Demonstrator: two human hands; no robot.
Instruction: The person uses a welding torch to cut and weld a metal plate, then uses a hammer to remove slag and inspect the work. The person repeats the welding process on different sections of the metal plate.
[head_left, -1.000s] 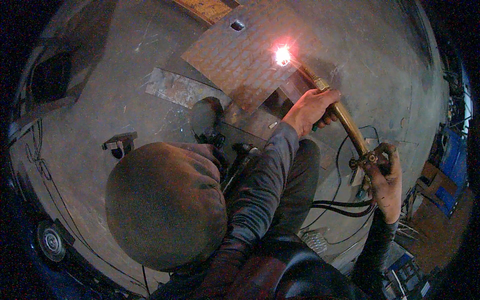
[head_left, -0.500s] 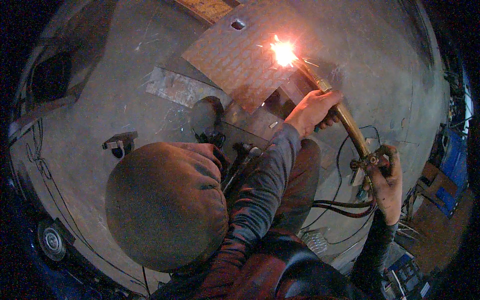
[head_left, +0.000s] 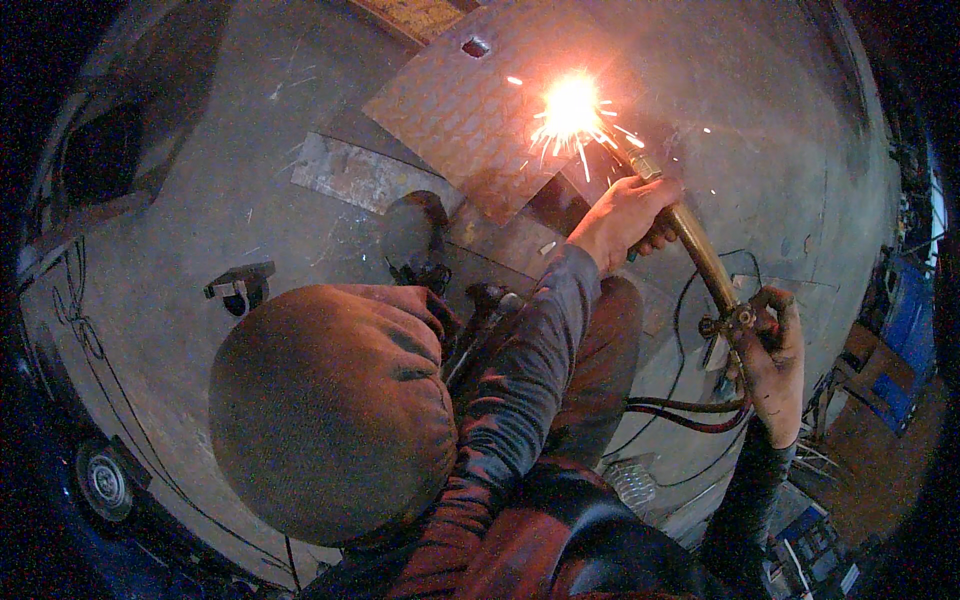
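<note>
A brass-coloured cutting torch slants across the right half of the view, its head hidden in glare. My left hand is closed round its front part, behind the nut. At the rear end my right hand grips it beside the valve knobs, fingers curled. Bright sparks burst where the tip meets a rusty patterned steel plate. A small square hole goes through that plate. Dark hoses run from the torch's back end toward my body.
A flat metal strip lies left of the plate, and my bent left knee fills the lower left. A dark metal bracket stands on the concrete floor. Cables trail at the left, near a wheel. Blue and brown items crowd the right edge.
The burst of sparks has grown and now sprays wider, with more streaks flying downward and right. My hands and the torch have barely shifted.
</note>
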